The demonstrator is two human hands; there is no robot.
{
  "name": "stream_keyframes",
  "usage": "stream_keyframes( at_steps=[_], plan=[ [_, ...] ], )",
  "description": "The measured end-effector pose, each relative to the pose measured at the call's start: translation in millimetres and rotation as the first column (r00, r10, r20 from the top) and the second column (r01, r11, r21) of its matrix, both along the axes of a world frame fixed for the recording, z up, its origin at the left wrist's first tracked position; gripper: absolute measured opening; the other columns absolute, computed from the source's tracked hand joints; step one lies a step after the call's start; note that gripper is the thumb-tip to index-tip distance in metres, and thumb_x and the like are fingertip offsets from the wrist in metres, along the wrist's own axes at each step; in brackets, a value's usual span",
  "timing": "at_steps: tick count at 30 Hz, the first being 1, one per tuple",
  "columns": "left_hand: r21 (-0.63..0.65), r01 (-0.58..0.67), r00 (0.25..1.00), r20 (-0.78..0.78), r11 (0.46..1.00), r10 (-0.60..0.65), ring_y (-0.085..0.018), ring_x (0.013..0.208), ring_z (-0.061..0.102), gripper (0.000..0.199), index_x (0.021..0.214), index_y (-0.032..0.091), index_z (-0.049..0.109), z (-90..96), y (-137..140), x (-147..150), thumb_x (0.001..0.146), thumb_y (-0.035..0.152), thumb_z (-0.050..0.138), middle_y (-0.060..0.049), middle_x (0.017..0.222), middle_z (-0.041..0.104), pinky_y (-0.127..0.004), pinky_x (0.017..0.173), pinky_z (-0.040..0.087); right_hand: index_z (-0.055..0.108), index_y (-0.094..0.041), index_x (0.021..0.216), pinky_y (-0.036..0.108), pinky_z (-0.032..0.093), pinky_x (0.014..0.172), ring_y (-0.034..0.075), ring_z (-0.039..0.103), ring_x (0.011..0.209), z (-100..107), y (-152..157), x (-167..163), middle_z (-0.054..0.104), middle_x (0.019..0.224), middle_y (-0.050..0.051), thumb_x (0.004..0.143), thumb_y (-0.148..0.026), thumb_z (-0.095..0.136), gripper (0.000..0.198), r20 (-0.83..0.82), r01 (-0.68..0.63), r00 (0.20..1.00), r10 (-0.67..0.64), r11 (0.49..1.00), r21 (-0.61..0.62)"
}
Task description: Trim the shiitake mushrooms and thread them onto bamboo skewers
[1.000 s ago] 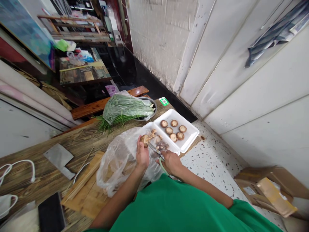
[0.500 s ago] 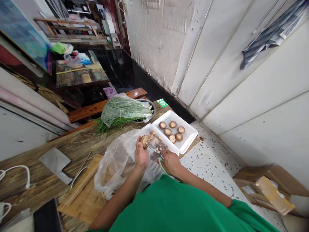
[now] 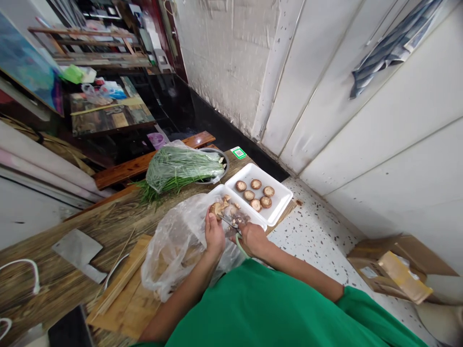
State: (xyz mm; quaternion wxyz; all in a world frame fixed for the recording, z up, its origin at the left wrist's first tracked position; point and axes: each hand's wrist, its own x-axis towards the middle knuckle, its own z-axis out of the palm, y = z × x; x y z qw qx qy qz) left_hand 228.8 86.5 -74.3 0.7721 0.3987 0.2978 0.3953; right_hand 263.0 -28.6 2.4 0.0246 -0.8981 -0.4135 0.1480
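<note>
Trimming looked in hand mid-frame: left hand fingers clamped on mushroom, right hand fingers around scissors; next snip likely needed steady aim.

The left hand's fingers hold a mushroom, the right hand's grip scissors, and a white tray lies beyond them.

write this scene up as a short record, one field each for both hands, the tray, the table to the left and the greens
left hand: holds a brown mushroom
right hand: holds green-handled scissors, blades pointing toward that mushroom
white tray: six mushroom caps, pale undersides up
wooden table, left: cleaver lying flat, dark phone
greens: long stalks, partly in clear plastic, beside or over a metal bowl
</note>
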Motion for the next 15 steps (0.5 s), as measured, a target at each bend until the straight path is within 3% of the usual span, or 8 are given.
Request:
stream_keyframes(
  at_steps=[6, 11, 15],
  plan=[
    [-0.104, 0.029, 0.999, -0.015, 0.994, -0.031, -0.020, 0.113, 0.051, 0.033, 0.111, 0.016, 0.051, 4.2, -6, -4, 0.088, 0.035, 0.039, -0.013, 0.123, 0.053, -0.036, 0.098, 0.038, 0.064, -0.012, 0.091, 0.030, 0.047, 0.068, 0.025, 0.065, 0.082, -2, -3, 4, 0.068, 0.089, 0.015, 0.084, -0.043, 0.045, 0.037, 0.067, -0.045, 0.997, 0.047, 0.998, -0.034],
    [-0.088, 0.036, 0.999, -0.003, 0.995, -0.037, -0.018, 0.101, 0.057, 0.026, 0.100, 0.016, 0.056, 2.8, -9, -6, 0.085, 0.034, 0.042, -0.010, 0.110, 0.060, -0.035, 0.095, 0.040, 0.065, -0.012, 0.088, 0.029, 0.047, 0.068, 0.023, 0.065, 0.080, -4, -6, 7, 0.069, 0.088, 0.015, 0.086, -0.032, 0.044, 0.029, 0.086, -0.106, 0.990, 0.112, 0.992, -0.067],
    [-0.038, 0.037, 0.993, -0.111, 0.999, -0.041, -0.016, 0.093, 0.059, 0.026, 0.094, 0.015, 0.057, -3.4, 1, -6, 0.084, 0.036, 0.044, -0.008, 0.101, 0.063, -0.033, 0.088, 0.044, 0.062, -0.010, 0.096, 0.031, 0.048, 0.067, 0.025, 0.064, 0.081, -2, -10, 9, 0.067, 0.091, 0.017, 0.085, -0.037, 0.047, 0.033, 0.104, -0.095, 0.989, 0.102, 0.993, -0.072]
  ],
)
